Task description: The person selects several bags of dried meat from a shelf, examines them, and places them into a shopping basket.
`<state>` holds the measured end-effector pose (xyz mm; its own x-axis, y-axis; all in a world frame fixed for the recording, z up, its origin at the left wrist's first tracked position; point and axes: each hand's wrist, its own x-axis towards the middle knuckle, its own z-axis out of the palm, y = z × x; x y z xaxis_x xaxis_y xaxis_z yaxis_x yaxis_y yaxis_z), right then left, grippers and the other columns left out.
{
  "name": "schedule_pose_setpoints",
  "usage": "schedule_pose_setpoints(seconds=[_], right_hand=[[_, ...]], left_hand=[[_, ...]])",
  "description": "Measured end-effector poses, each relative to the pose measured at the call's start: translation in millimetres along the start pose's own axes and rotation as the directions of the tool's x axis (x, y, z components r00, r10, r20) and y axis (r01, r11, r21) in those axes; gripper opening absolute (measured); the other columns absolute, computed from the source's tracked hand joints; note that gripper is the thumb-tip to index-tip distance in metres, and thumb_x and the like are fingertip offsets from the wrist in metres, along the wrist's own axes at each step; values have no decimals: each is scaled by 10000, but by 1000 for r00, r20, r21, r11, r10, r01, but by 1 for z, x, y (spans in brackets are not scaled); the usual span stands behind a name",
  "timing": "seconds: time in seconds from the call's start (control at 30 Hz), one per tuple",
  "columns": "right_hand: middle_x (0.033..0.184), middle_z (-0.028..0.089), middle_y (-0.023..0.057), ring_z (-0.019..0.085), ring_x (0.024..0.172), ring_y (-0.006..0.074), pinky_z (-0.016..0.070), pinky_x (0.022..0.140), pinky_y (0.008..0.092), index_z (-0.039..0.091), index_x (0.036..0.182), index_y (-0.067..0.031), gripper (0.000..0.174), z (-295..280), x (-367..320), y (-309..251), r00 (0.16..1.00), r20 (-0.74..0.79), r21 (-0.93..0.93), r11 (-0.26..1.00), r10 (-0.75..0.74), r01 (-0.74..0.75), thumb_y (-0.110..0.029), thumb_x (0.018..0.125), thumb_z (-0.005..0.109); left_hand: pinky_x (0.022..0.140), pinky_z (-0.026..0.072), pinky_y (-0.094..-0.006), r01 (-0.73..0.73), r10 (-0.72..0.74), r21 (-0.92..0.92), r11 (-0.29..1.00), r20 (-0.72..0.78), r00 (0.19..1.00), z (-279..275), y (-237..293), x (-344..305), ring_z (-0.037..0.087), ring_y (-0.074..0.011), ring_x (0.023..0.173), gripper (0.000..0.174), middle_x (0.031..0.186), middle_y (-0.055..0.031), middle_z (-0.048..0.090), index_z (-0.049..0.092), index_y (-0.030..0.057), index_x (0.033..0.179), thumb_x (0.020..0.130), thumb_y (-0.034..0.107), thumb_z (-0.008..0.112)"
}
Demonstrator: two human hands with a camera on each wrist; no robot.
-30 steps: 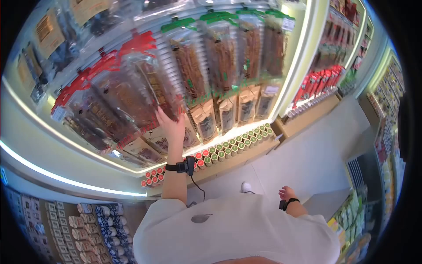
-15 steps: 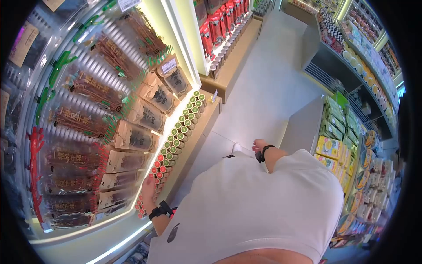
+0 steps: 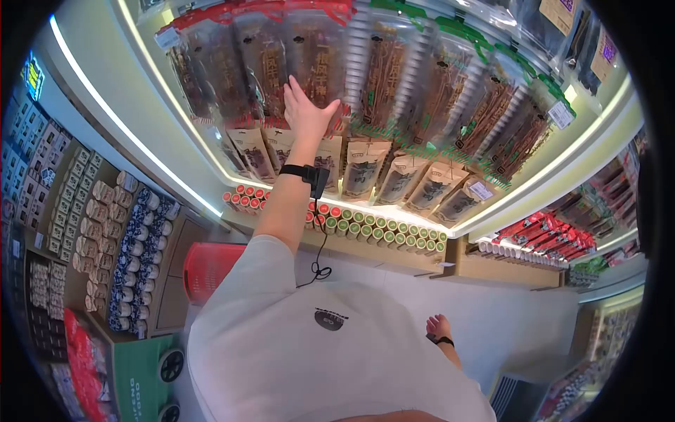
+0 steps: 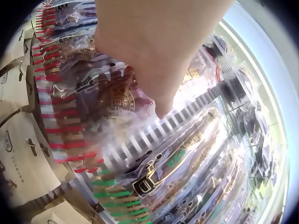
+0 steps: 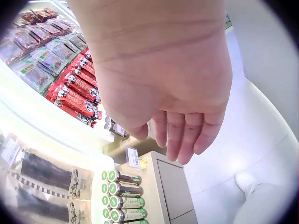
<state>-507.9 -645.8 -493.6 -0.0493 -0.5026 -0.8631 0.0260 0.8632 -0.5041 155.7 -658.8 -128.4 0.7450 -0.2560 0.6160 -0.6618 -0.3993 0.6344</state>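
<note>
My left hand [image 3: 307,112] reaches up to the hanging row, its fingers spread over the lower part of a clear, red-topped bag of dried meat strips [image 3: 315,60]. In the left wrist view that hand [image 4: 149,51] overlaps the glossy bag [image 4: 110,100], which has a red-striped bottom edge; most of the fingers are hidden behind the palm. Green-topped bags [image 3: 385,63] of similar strips hang just to the right. Down by my side, the right hand [image 3: 437,327] hangs with relaxed fingers [image 5: 180,135] and holds nothing.
Below the bags stand brown paper pouches [image 3: 365,167], then rows of small cans [image 3: 365,228] with red or green lids on a wooden ledge. A red bin [image 3: 211,267] is at left, beside shelves of jars [image 3: 133,260]. Tiled floor [image 5: 243,135] lies behind the right hand.
The left hand went from a red-topped bag down toward the cans, then back up onto the red-topped bags. The head view swung right, then back left. The right hand stays low and relaxed.
</note>
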Motion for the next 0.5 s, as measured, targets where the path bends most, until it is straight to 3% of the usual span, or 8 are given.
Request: schedule_pose_setpoints(seconds=[0.07,0.1,0.17,0.3,0.5], right_hand=[[1231,520,132,557,1011,267,486,761,400,405,1271,-53,454,14,-10,6,1000,20,-21,1000,5,-5,-340,921,433],[1132,555,158,573,895,247,487,707,357,434,1210,-24,404,23,-22,10,999,30,1,1000,-17,17,-282,901,464],[1185,532,170,574,960,287,495,743,382,398,1251,0,448,49,-72,13,995,51,-137,986,-85,91,-277,904,457],[1205,519,175,563,992,294,491,774,385,384,1263,13,456,60,-77,29,985,145,-339,930,-94,139,-264,906,448],[1234,499,183,546,1039,304,484,820,391,364,1281,32,469,58,-64,38,984,162,-406,904,-72,133,-246,910,435]], left_hand=[[1006,308,-525,-1,1,13,1000,-23,1000,4,3,1,295,-406,1297,1124,1423,-272,239,136,22,1430,620,455,785],[1007,304,-526,-16,18,35,999,-34,999,6,6,2,293,-411,1296,1126,1424,-272,239,137,23,1430,619,458,785],[998,310,-536,-27,28,38,999,-31,999,11,10,-1,301,-408,1291,1143,1425,-281,219,111,36,1441,627,474,784],[1004,298,-537,-17,17,42,999,4,1000,24,18,-4,321,-418,1271,1137,1419,-289,207,103,56,1445,627,458,784],[988,306,-519,-14,12,-171,985,-13,1000,27,16,-3,378,-447,1184,977,1341,-268,301,155,64,1433,653,256,711]])
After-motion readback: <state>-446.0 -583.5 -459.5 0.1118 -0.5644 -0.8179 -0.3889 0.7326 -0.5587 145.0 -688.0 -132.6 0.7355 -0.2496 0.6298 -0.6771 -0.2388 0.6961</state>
